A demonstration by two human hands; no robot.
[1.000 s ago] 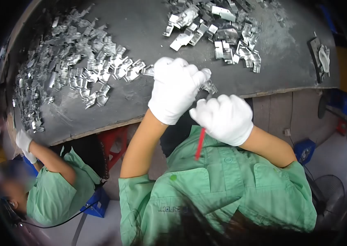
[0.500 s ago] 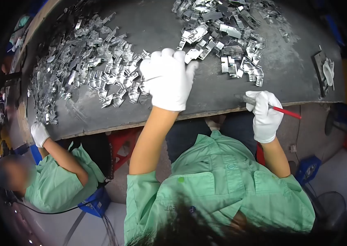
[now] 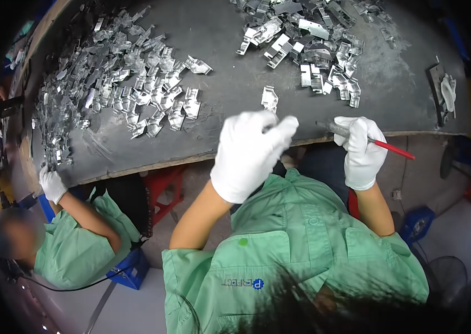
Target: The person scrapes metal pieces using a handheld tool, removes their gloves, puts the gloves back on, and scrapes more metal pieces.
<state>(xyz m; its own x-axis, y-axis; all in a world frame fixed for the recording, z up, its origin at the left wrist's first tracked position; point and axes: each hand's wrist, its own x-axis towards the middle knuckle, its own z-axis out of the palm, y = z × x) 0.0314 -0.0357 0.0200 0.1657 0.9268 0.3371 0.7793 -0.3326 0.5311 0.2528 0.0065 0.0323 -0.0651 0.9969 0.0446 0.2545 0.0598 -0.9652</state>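
My left hand point(image 3: 255, 155), in a white glove, is over the table's near edge with thumb and forefinger apart and nothing visible between them. Just beyond its fingertips lies a single shiny bent metal bracket point(image 3: 269, 98), its near end partly hidden by the glove. My right hand point(image 3: 362, 153), also gloved, is closed around a slim file point(image 3: 394, 149) with a red handle. The handle sticks out to the right; the grey end points left over the table edge, too small to make out fully.
On the dark table point(image 3: 213, 131) lies a wide spread of metal brackets point(image 3: 129, 83) at left and another pile point(image 3: 313, 44) at the back right. A dark plate with a pale object point(image 3: 446, 94) lies far right. At left, a co-worker's gloved hand point(image 3: 53, 185) touches the table edge.
My left hand has come back towards me and to the right, away from between the piles. One bracket now lies alone near the table's front. My right hand has barely moved.
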